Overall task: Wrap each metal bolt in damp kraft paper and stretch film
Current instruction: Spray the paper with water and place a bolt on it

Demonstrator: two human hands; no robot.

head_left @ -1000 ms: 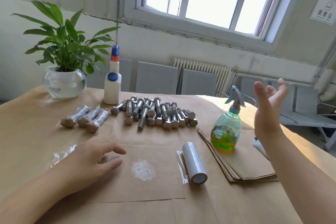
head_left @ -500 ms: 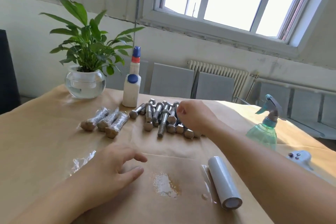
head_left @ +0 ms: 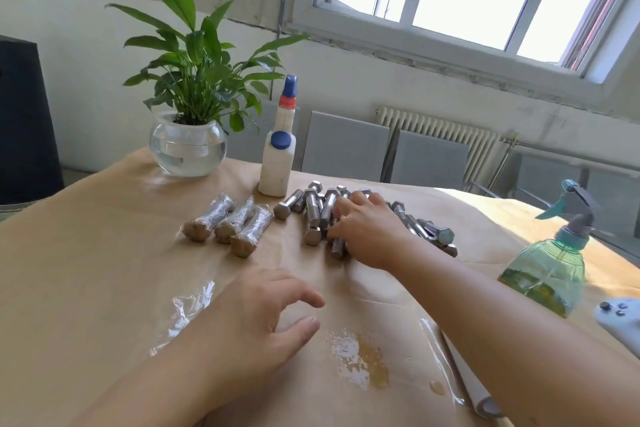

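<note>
Head view: right hand (head_left: 367, 229) rests on the bare bolts (head_left: 317, 215) piled mid-bench (head_left: 86, 253), fingers curled round one. Left hand (head_left: 256, 319) lies flat, fingers spread. Three wrapped bolts (head_left: 228, 225) sit just left of the pile.

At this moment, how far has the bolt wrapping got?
Done: three wrapped bolts lie in a row left of the pile. In hand: the right hand is down on the pile of bare bolts, its fingers curled over one; whether it is gripped is unclear. The left hand rests open by a wet patch. Left: the bare pile, well over ten.
</note>
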